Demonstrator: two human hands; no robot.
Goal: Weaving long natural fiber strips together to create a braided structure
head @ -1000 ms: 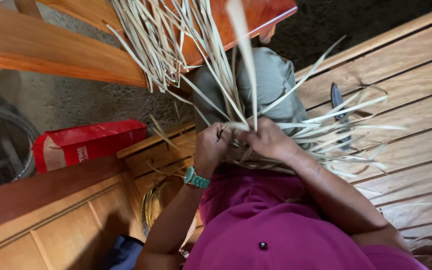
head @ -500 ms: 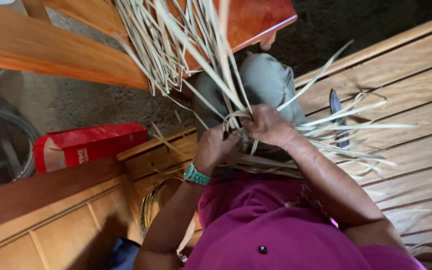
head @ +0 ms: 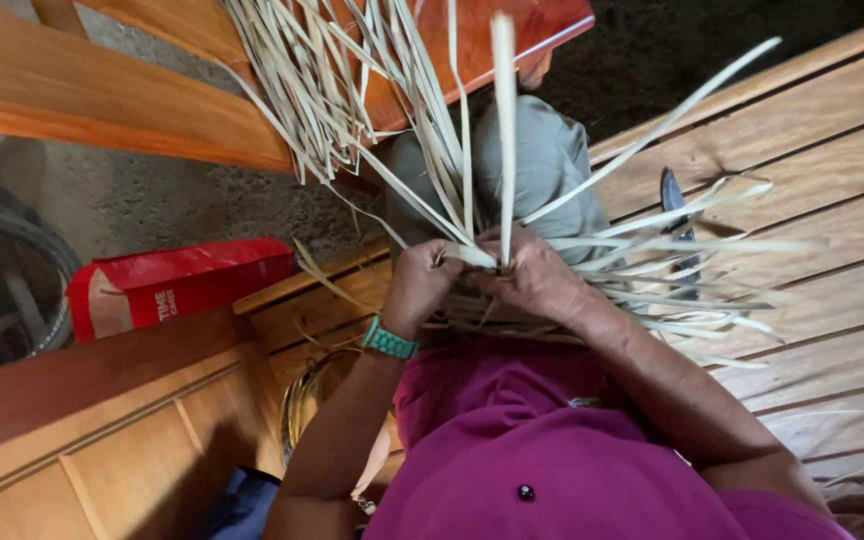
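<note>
Between both hands: pale straw strips (head: 472, 255) | left hand (head: 420, 285), right hand (head: 532, 280) pinching strips, fanning outward

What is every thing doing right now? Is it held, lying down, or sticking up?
Left hand: closed on the pale strips.
Right hand: closed on the strips where they cross.
Pale strips: partly woven at the hands, loose ends fanning up and out.
Red bag: lying on its side.
Knife: lying flat on the wooden planks, untouched.
Teal wristband: on the left wrist.
</note>
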